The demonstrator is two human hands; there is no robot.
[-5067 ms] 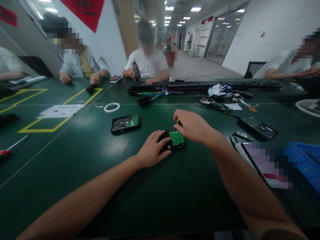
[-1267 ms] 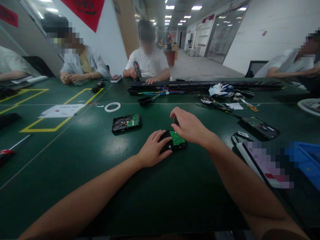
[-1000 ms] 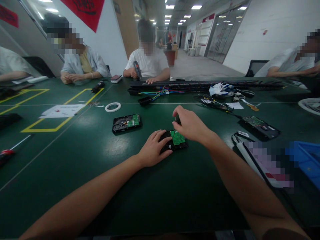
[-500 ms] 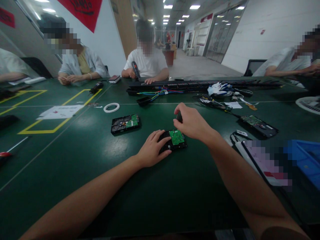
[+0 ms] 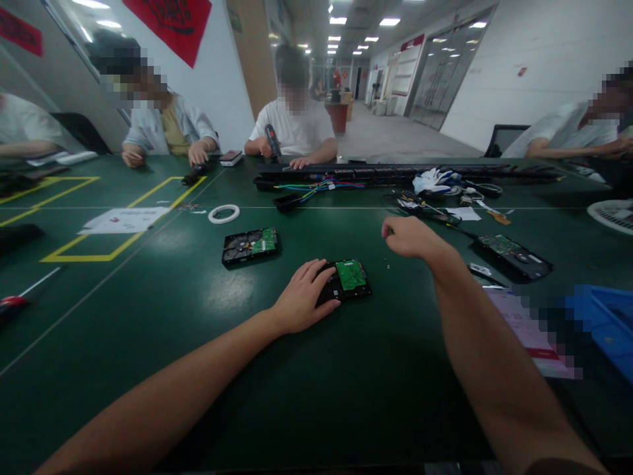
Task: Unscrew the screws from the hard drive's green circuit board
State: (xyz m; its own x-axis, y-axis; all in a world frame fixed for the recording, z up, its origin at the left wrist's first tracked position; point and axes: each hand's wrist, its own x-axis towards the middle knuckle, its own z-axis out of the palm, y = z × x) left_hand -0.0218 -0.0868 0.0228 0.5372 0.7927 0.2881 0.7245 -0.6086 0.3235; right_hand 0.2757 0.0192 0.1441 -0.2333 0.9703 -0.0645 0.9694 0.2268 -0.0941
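A hard drive with a green circuit board [image 5: 352, 274] lies flat on the green table. My left hand [image 5: 304, 293] grips its left end, fingers over the top and thumb along the near edge. To the right and beyond it, my right hand [image 5: 408, 236] is raised with curled fingers; what they hold is hidden. Tiny light bits [image 5: 388, 264] lie on the table below my right hand. A second hard drive [image 5: 250, 247] sits to the left, and a third [image 5: 514, 256] lies at the right.
A white ring [image 5: 224, 214], papers [image 5: 123, 220] and a screwdriver [image 5: 17, 301] are on the left. Cables [image 5: 316, 187] and white gloves [image 5: 436, 181] lie farther back. At the right are a pink sheet [image 5: 524, 323] and a blue bin [image 5: 606, 323]. Several people sit around the table.
My right hand has moved right, away from the held drive, uncovering its board and the tiny bits. My left hand stays on the drive. A person at the back left has reached for a dark tool.
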